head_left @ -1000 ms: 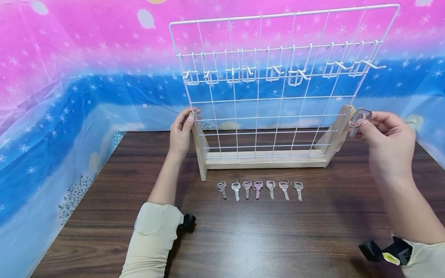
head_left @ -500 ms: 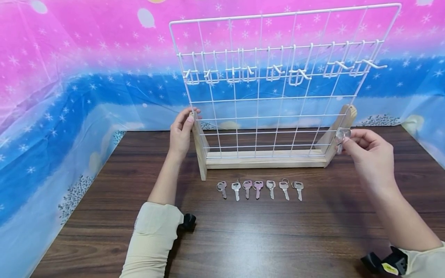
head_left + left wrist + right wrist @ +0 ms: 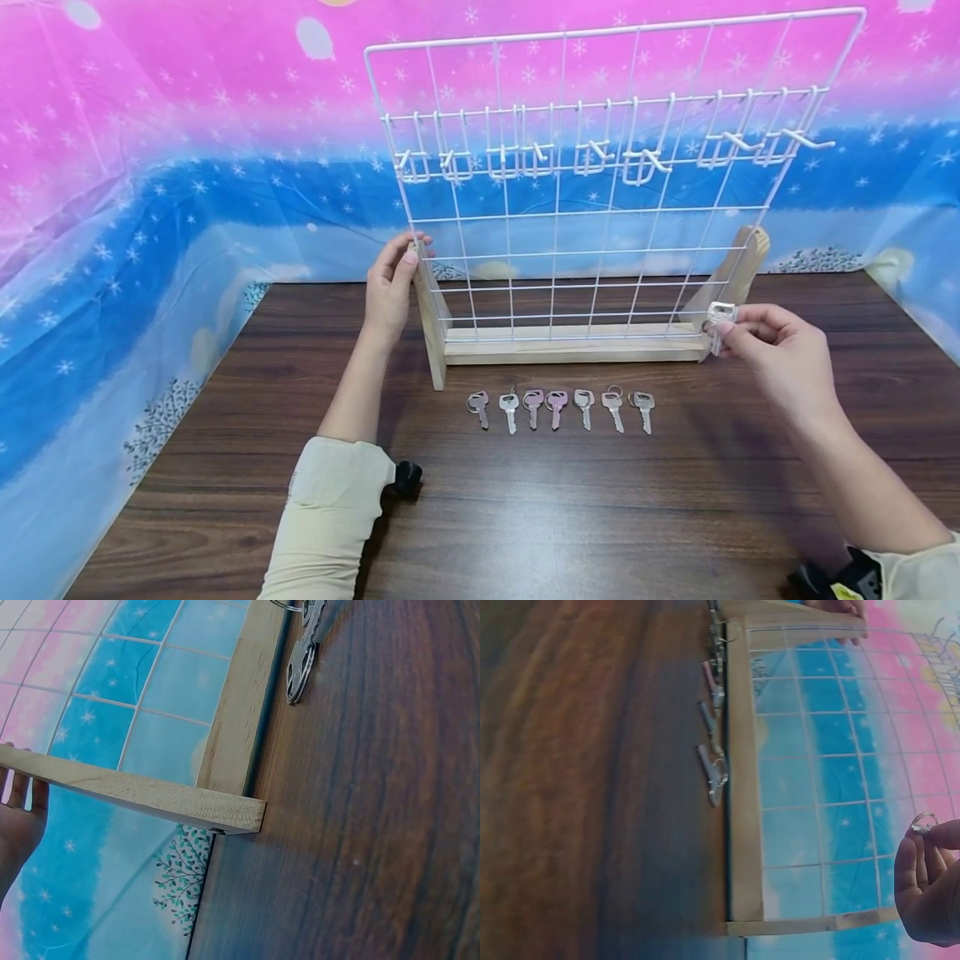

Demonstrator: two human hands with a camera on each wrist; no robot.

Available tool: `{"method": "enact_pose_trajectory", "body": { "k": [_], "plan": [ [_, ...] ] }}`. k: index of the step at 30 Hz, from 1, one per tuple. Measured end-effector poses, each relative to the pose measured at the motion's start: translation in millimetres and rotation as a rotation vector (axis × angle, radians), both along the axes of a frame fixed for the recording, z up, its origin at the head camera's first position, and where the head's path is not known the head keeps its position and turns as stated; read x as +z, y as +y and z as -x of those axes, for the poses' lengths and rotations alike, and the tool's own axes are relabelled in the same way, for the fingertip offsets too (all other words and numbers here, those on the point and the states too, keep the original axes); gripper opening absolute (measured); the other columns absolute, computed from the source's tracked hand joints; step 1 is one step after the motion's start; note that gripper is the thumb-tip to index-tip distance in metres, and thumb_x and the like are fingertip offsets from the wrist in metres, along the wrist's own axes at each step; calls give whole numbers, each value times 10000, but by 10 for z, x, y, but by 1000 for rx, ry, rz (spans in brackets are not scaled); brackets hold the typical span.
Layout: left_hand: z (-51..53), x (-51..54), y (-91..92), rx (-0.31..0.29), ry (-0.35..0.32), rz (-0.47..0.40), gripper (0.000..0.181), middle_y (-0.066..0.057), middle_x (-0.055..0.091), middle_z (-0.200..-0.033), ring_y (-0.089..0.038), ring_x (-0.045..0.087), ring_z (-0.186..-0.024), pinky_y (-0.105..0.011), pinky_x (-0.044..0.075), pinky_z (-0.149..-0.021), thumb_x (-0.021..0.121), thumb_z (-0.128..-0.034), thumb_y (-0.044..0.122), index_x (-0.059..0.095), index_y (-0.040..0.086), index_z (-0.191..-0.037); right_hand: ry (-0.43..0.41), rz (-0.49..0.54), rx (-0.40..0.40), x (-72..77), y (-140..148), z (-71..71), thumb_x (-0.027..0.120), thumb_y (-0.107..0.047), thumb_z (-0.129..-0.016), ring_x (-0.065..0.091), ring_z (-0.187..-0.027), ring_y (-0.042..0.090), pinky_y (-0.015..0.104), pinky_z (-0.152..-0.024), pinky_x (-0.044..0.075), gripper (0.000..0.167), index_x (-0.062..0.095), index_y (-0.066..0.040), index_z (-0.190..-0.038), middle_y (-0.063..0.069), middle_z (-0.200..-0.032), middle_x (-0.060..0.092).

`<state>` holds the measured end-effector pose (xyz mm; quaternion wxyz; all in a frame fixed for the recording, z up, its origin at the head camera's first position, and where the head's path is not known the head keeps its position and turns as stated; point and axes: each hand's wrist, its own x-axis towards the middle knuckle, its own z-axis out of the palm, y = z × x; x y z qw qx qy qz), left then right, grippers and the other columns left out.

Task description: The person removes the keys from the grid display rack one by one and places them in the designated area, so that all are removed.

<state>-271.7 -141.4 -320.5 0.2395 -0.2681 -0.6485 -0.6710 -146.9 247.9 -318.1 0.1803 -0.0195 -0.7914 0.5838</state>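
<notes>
A white wire grid rack [image 3: 555,217] stands on a wooden base [image 3: 573,350], with several white hooks [image 3: 645,167] along its upper part. My left hand [image 3: 391,287] grips the top of the rack's left wooden post [image 3: 429,321]. In front of the rack's right post, my right hand [image 3: 787,362] pinches a silver key [image 3: 722,315] between thumb and fingers. A ring shows on that key [image 3: 924,824] in the right wrist view. Several keys [image 3: 556,408], silver and purplish, lie in a row on the table before the base.
The table [image 3: 480,517] has a dark wood-grain top. Behind it and to the sides hangs a pink and blue cloth [image 3: 225,150] with snowflakes. A black wrist camera [image 3: 407,479] sits on the left sleeve.
My right hand has moved left and down with the key, from beside the right post's top to lower in front of it. The left hand keeps its place on the left post.
</notes>
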Motion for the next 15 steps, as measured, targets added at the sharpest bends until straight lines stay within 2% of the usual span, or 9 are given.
{"method": "enact_pose_trajectory", "body": {
  "k": [3, 7, 9, 15],
  "plan": [
    [6, 0, -1, -1, 2, 0, 331, -146, 603, -1121, -113, 594, -953, -273, 450, -816, 412, -939, 74, 479, -138, -1184, -19, -51, 16, -45, -1, 5, 638, -103, -861, 606, -606, -2, 129, -578, 467, 53, 615, -136, -896, -140, -690, 648],
    [14, -6, -2, 1, 2, -3, 334, -101, 614, -1108, -112, 595, -950, -272, 453, -808, 417, -936, 88, 488, -130, -1179, -51, -67, 52, -107, -4, 19, 615, -83, -871, 616, -596, 16, 148, -571, 478, 47, 602, -116, -903, -148, -685, 642],
    [15, -8, 0, 0, 2, -6, 333, -83, 619, -1101, -111, 597, -953, -271, 453, -811, 417, -936, 87, 490, -130, -1178, -75, -82, 68, -140, -5, 25, 610, -92, -876, 624, -595, 31, 159, -572, 481, 50, 593, -73, -919, -154, -675, 638],
    [5, 0, 9, -6, -3, -13, 338, -133, 608, -1112, -114, 598, -957, -275, 453, -825, 415, -938, 82, 477, -143, -1182, -150, -117, 116, -246, -2, 28, 617, -125, -878, 648, -602, 79, 193, -587, 498, 222, 549, 68, -964, -163, -678, 641]
  ]
}}
